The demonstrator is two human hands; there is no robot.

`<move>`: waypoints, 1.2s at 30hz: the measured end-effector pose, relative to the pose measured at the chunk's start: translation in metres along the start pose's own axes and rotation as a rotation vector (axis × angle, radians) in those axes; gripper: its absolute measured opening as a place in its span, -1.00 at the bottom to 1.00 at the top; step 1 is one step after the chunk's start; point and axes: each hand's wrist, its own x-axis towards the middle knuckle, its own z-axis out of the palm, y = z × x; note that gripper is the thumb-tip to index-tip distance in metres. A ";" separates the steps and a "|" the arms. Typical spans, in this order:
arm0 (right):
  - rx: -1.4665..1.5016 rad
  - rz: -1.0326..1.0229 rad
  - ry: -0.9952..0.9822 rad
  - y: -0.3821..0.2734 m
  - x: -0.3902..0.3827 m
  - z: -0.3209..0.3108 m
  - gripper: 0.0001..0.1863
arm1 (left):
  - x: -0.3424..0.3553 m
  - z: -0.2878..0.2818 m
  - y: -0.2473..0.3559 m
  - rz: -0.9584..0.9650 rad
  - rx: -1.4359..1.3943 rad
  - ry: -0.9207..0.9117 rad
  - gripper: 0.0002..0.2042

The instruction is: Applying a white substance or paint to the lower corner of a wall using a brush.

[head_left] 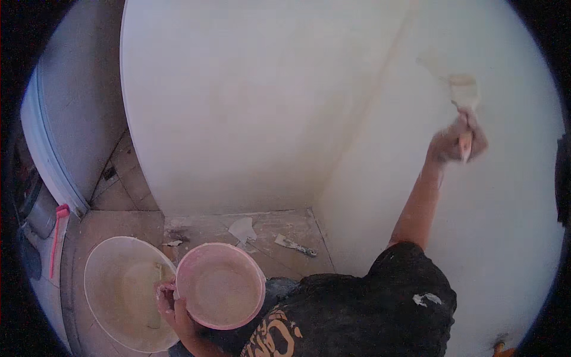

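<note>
My right hand [464, 140], slightly blurred, is raised against the pale wall at the upper right. It grips the orange handle of a putty knife [464, 92], whose broad, pale blade meets the wall beside a tan smear [431, 64]. Low on the left, my left hand [171, 302] has its fingers curled at the near left rim of a round pink bucket [262, 279] and holds it. A smooth beige-grey mass [221, 287] shows inside that bucket. Just left of it stands a larger white bucket [95, 262] with a yellowish bottom and a tool [156, 315] against its inner side.
Another putty knife [295, 245] and a white flat scrap [242, 229] lie on the dusty tiled floor [273, 262] by the wall corner. At the far left are a white door frame [47, 125] and a long red-headed tool [57, 238]. An orange fitting [499, 348] juts out at bottom right.
</note>
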 end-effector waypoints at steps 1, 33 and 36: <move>-0.043 0.022 0.023 0.024 -0.001 0.014 -0.96 | 0.001 0.006 0.003 0.001 -0.013 -0.011 -0.74; -0.506 -0.213 -0.197 -0.019 0.013 0.022 -0.77 | -0.002 -0.014 -0.006 0.007 0.018 -0.049 -0.71; -0.422 -0.398 -0.322 -0.008 0.025 0.043 -0.74 | 0.000 -0.012 -0.007 -0.021 -0.045 -0.066 -0.71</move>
